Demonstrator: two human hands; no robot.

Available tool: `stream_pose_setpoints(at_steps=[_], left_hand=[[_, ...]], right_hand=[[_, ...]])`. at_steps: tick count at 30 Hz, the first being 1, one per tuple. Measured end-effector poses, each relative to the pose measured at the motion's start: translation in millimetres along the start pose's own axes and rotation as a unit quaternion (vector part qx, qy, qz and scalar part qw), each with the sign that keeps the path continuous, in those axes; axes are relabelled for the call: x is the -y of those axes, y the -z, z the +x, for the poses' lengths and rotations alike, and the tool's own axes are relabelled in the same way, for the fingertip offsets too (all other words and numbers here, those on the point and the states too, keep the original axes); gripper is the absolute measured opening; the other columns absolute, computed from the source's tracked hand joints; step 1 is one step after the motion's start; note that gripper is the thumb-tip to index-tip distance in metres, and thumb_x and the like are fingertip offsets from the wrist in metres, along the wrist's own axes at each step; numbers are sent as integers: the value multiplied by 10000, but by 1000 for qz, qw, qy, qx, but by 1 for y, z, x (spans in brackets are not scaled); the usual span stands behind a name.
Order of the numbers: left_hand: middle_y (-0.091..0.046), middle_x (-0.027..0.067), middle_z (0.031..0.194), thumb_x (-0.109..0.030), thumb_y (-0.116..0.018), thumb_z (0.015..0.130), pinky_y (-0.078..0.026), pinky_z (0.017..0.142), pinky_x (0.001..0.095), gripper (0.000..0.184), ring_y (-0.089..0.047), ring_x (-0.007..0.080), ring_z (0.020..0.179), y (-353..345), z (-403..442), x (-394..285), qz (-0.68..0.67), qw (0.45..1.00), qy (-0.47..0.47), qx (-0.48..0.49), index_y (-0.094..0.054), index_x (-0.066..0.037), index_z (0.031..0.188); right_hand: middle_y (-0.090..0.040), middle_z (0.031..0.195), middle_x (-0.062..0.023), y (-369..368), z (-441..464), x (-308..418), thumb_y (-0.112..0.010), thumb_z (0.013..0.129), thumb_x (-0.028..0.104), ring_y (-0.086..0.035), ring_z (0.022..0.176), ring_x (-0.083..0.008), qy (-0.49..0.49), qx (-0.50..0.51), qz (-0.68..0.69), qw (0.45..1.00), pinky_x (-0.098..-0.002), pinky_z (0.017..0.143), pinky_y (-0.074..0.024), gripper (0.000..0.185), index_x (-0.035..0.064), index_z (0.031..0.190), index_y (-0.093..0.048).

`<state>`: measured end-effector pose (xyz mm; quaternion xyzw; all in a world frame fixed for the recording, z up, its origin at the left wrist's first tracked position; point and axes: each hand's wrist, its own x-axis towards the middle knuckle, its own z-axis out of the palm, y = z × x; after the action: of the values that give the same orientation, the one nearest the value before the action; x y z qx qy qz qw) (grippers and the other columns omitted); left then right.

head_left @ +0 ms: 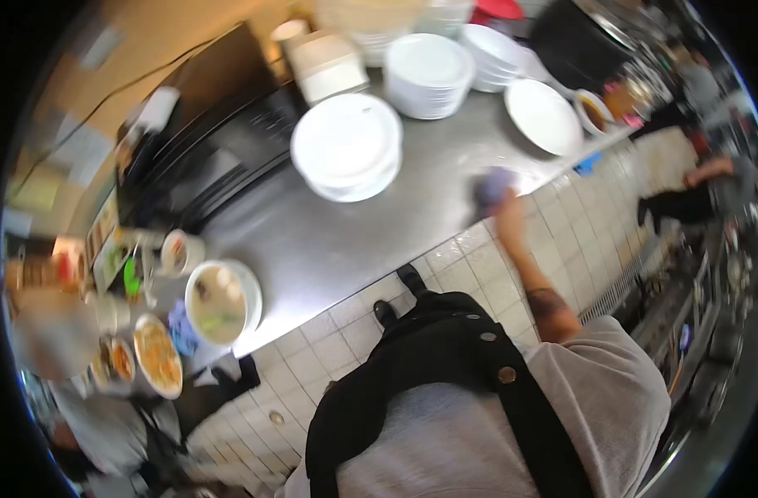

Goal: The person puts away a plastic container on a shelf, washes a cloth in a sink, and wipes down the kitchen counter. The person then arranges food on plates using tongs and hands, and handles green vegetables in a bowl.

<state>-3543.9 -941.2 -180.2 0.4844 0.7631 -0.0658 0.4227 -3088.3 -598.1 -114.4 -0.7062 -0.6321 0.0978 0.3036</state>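
Note:
My right hand (506, 206) reaches out to the front edge of the steel counter (312, 249). It is closed on a bluish-purple cloth (493, 184) pressed against the metal, both smeared by motion. Farther right along the counter lies a white oval plate (543, 117), and a stack of white plates (346, 145) stands to the left of the cloth. My left hand is out of view.
At the left end are a bowl of soup (218, 304) and an oval dish of food (158, 357), with a person (105, 423) beside them. More plate stacks (428, 75) and a black pot (580, 43) stand at the back. Another person (719, 187) is on the tiled floor at right.

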Motion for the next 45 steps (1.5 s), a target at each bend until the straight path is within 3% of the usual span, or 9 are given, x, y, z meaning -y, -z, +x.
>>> stream_pose_setpoints(at_steps=[3,5,12,15,23,26,34,38,45], left_hand=[[-621,157,899,-240,-514,845,-479,732,395,281,-609,299,866,18,15,-3,60,995,-63,48,-575,4,970],[-621,153,892,-245,-504,851,-481,725,394,283,-611,293,859,27,21,-12,95,988,-102,71,-575,5,965],[-622,137,868,-260,-468,872,-488,700,391,297,-621,272,835,42,26,-83,181,948,-245,95,-571,9,944],[-622,131,857,-266,-453,881,-491,689,390,305,-625,263,825,57,30,-120,194,929,-306,75,-570,11,936],[-641,112,744,-257,-471,907,-498,665,285,275,-625,156,692,143,37,-237,-338,918,-159,131,-586,-9,935],[-637,85,704,-293,-479,919,-468,590,251,302,-598,141,606,186,39,-271,-478,860,-158,-78,-586,-10,924],[-627,82,638,-313,-518,884,-473,485,296,305,-592,140,503,330,127,-303,-322,879,-75,-345,-611,-25,849],[-631,81,634,-186,-579,840,-474,439,283,178,-591,135,465,339,154,-304,-340,884,-109,-301,-605,-11,822],[-589,56,626,-115,-569,845,-457,409,249,104,-553,120,461,342,160,-300,-465,843,-109,-246,-587,-13,859]], right_hand=[[-391,1326,-249,-86,-51,97,-502,845,95,-396,1216,-377,255,10,-37,966,-487,971,-334,479,10,1305,-400],[-348,1354,-258,-48,-51,160,-556,799,115,-326,1248,-425,253,132,4,958,-537,987,-282,540,28,1309,-402],[-420,1284,-255,-81,121,10,-498,779,66,-387,1190,-407,160,-122,-60,978,-468,1006,-299,453,-21,1222,-456],[-472,1253,-242,-47,178,-47,-496,837,92,-431,1170,-388,86,-63,-70,992,-409,1013,-321,425,-9,1248,-465],[-481,1228,-246,43,54,-97,-534,761,-14,-481,1111,-385,85,-69,-92,990,-440,957,-375,418,-20,1179,-525],[-550,1128,-241,89,77,-67,-512,772,-10,-544,1035,-359,-218,100,76,968,-412,903,-423,365,-34,1134,-553],[-554,1084,-167,24,209,230,-571,713,-22,-534,1006,-348,393,90,255,879,-382,867,-432,388,18,1099,-577],[-560,1085,-150,-72,195,274,-594,699,-5,-515,1041,-346,491,61,45,868,-371,908,-425,357,38,1053,-605],[-591,1083,-120,-72,150,306,-553,700,10,-543,1025,-283,479,321,243,780,-358,874,-439,305,38,993,-632]])
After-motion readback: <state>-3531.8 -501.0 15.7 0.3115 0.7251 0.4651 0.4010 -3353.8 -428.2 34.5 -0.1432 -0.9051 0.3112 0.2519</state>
